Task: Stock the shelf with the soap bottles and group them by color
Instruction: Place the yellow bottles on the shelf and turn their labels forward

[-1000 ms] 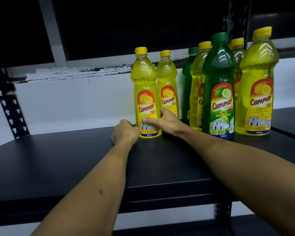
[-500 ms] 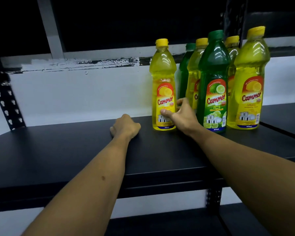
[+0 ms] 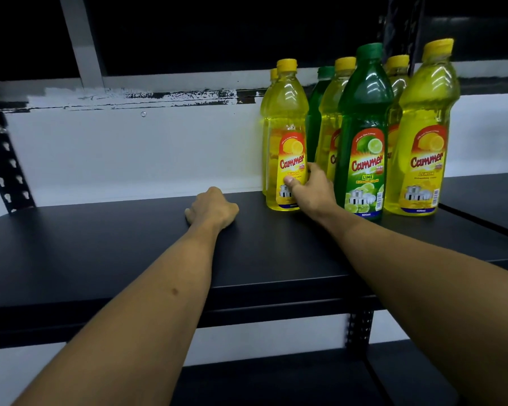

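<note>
A yellow lemon soap bottle point(image 3: 286, 136) stands on the black shelf point(image 3: 100, 247), and my right hand point(image 3: 311, 189) grips its lower part, thumb across the label. Directly behind it a second yellow bottle point(image 3: 265, 118) is mostly hidden. To the right stand a green lime bottle point(image 3: 364, 136), another green bottle point(image 3: 316, 112) behind, and three more yellow bottles, the nearest point(image 3: 423, 136) at the far right. My left hand point(image 3: 213, 208) rests on the shelf as a loose fist, holding nothing, left of the bottles.
A white wall point(image 3: 129, 153) backs the shelf. A perforated black upright point(image 3: 3, 159) stands at the left and another point(image 3: 359, 329) below the shelf front. A lower shelf point(image 3: 305, 382) lies beneath. A second shelf board point(image 3: 487, 194) adjoins on the right.
My right hand has slid the yellow bottle to the right, in front of the second yellow bottle and closer to the green ones. My left hand has stayed put.
</note>
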Motion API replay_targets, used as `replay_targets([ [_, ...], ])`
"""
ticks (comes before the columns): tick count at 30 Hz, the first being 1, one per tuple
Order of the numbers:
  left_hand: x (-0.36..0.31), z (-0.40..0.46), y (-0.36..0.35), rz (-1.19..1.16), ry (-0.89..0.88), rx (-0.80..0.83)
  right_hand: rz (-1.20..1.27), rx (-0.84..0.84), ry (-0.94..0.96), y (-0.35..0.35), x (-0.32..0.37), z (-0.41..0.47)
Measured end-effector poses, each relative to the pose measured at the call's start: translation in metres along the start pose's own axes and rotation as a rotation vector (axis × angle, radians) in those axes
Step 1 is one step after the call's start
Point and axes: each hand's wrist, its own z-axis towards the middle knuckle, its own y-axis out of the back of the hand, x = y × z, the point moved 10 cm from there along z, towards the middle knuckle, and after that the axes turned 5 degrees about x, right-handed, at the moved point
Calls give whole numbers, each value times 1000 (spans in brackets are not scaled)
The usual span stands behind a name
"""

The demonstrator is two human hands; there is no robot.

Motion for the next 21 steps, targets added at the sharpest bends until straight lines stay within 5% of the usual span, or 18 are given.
replay_targets([
  [7,-11,-9,1,34,-88,-23,-71,43,-112,-2,-13,-3],
  [11,-26,-38,12,265,-154,-78,-261,48,-136,4,-2,-20],
  [21,-11,-136,29,322,-172,104,-755,468,-14,2,30,-127],
])
